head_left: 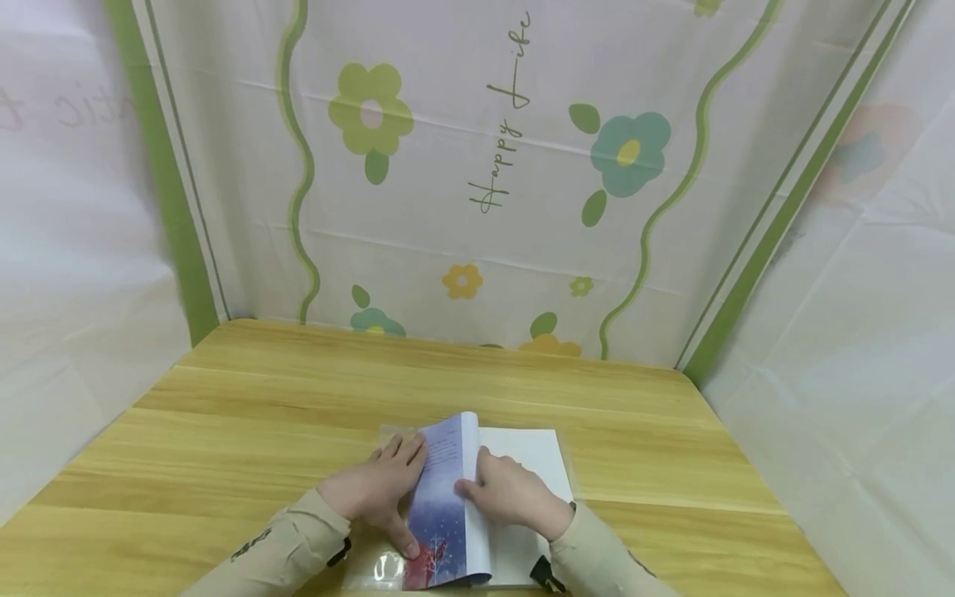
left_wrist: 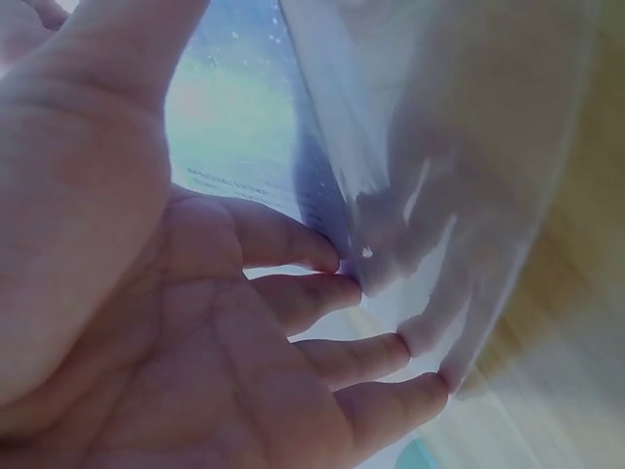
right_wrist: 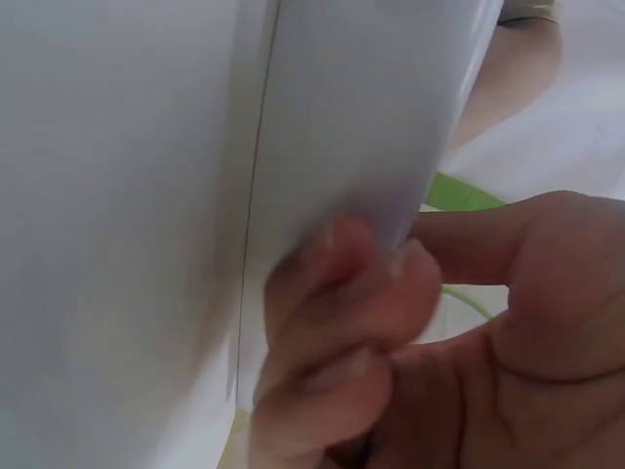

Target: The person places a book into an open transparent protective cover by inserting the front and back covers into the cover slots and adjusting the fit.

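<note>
A book [head_left: 448, 506] lies near the front edge of the wooden table [head_left: 298, 398]. Its blue-purple cover stands half raised over a white page [head_left: 531, 452]. My left hand [head_left: 380, 489] lies flat to the left of the cover, its fingers [left_wrist: 391, 354] touching a clear plastic sleeve [left_wrist: 459, 195] next to the printed cover [left_wrist: 234, 117]. A shiny part of that sleeve [head_left: 380, 568] shows under the left wrist. My right hand [head_left: 511, 493] rests on the book. Its fingers [right_wrist: 332, 322] and thumb pinch the edge of a white sheet [right_wrist: 127, 195].
A flowered cloth [head_left: 477, 166] with green stripes and the words "Happy Life" hangs behind the table, and plain white cloth closes both sides. Bare wood stretches to the left, the right and the back of the book.
</note>
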`<state>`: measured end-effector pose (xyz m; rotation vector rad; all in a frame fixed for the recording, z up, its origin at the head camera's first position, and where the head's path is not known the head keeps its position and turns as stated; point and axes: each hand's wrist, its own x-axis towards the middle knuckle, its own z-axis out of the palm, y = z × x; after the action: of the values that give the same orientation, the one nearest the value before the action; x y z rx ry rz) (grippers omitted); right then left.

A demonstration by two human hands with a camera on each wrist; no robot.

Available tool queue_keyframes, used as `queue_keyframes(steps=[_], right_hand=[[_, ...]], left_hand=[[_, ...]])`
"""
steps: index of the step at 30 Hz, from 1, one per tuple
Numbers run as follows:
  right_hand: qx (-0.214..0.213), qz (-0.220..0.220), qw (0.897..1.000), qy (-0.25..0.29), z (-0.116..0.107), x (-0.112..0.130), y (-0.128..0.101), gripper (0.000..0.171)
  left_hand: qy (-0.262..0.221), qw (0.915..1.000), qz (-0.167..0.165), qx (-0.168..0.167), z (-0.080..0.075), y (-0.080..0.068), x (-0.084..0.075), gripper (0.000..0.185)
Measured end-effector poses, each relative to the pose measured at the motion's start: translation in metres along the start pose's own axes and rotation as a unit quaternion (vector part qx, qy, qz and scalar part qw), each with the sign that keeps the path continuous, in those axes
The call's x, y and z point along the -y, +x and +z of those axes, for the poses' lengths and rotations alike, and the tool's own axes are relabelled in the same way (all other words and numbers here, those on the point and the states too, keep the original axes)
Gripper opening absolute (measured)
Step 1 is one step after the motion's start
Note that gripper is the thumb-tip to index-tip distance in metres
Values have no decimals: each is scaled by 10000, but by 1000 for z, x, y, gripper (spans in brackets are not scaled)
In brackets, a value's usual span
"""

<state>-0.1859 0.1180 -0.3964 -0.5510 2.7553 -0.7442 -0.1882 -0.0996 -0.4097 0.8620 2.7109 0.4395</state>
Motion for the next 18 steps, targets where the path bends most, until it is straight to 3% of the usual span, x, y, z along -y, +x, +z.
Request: queue_keyframes(steps=[3,8,11,18], right_hand=[[556,-1,9960,696,-5,-2,0,51],[1224,-23,9787,1646,-13,-9,3,36],[1286,-67,9766,1722,-13,-11,5,36],[1127,-44,9820,1513,-12,-7,5,36]], left_hand=[[-100,9999,-35,17,-1,0,1,135],[-223,9997,-68,51,-2,-1,1,136],[-232,9997,-71,49,-2,-1,0,136],[-249,9997,-65,10,-2,0,0,136]])
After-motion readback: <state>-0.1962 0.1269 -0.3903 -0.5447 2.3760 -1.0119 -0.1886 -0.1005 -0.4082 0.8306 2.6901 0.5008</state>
